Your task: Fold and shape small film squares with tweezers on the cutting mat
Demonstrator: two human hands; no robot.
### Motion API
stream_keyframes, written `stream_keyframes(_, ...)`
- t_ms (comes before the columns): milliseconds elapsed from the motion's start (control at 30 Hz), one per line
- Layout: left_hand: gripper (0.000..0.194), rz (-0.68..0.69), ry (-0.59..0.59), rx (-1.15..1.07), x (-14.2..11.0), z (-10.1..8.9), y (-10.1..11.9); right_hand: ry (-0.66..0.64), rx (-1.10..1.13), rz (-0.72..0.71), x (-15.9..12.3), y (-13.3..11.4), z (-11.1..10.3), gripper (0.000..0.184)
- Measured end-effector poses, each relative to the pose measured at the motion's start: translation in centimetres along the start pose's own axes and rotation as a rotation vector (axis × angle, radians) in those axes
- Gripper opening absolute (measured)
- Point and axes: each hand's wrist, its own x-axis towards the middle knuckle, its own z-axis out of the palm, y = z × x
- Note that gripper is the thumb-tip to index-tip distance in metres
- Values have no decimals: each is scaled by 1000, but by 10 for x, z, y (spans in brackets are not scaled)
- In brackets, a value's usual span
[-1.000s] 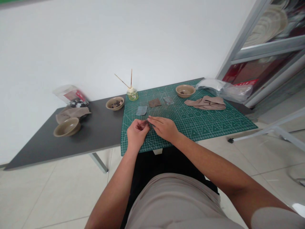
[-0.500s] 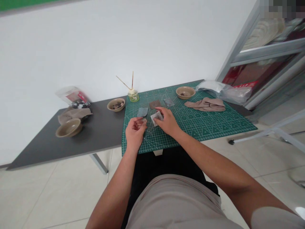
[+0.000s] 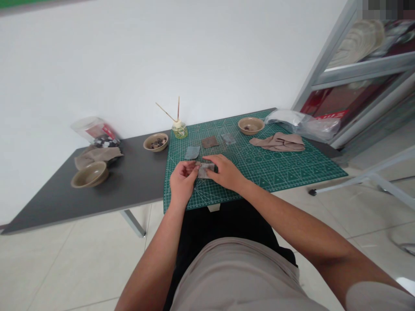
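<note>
Over the green cutting mat [image 3: 259, 160], my right hand [image 3: 225, 172] pinches a small grey square sheet [image 3: 204, 170] that looks like sandpaper between thumb and fingers. The sheet's left edge reaches the fingertips of my left hand [image 3: 182, 179]. My left hand is closed, thumb against fingers, round a small brownish piece [image 3: 197, 164]; its kind is too small to tell. Just beyond my hands lie a blue-grey square sheet [image 3: 192, 152], a brown square sheet [image 3: 209, 141] and a thin grey sheet [image 3: 228, 138].
Behind the sheets stands a diffuser bottle [image 3: 179, 129] with two sticks. A bowl of small dark pieces [image 3: 155, 142] is left of it, another bowl [image 3: 251, 125] right. A beige cloth [image 3: 279, 142] and plastic bag [image 3: 301, 122] lie right; a bowl [image 3: 90, 175] and cloth [image 3: 97, 156] left.
My hands were together, then parted, showing the grey sheet in my right hand. Now the right hand has brought the sheet left against the piece in my left hand.
</note>
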Motion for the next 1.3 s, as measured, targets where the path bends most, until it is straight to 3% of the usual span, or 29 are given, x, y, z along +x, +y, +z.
stream_keyframes(133, 20, -35, -95, 30, 1, -1, 1, -50, 149, -18, -1, -6, -5, 39)
stream_keyframes(300, 19, -49, -198, 57, 1, -3, 3, -39, 127, 30, -1, -5, -10, 23)
stream_keyframes(433, 17, 144, -92, 412, -5, -1, 11, -9, 78, 97, -1, 1, -16, 22)
stream_keyframes(533, 26, 276, -229, 714, -8, 2, 16, -52, 4, 98, -1, 4, -19, 18)
stream_keyframes(667, 32, 252, -407, 857, -7, 2, 18, -109, -112, 33, -1, 6, -16, 10)
stream_keyframes(833, 33, 179, -489, 1018, -3, -3, 20, -178, -184, 5, -1, 8, -11, 7)
stream_keyframes(1100, 31, 205, -388, 989, -6, -2, 15, -216, -194, -40, 3, 8, -12, 6)
stream_keyframes(1300, 33, 212, -383, 963, -7, -2, 12, -218, -161, -49, 4, 10, -8, 6)
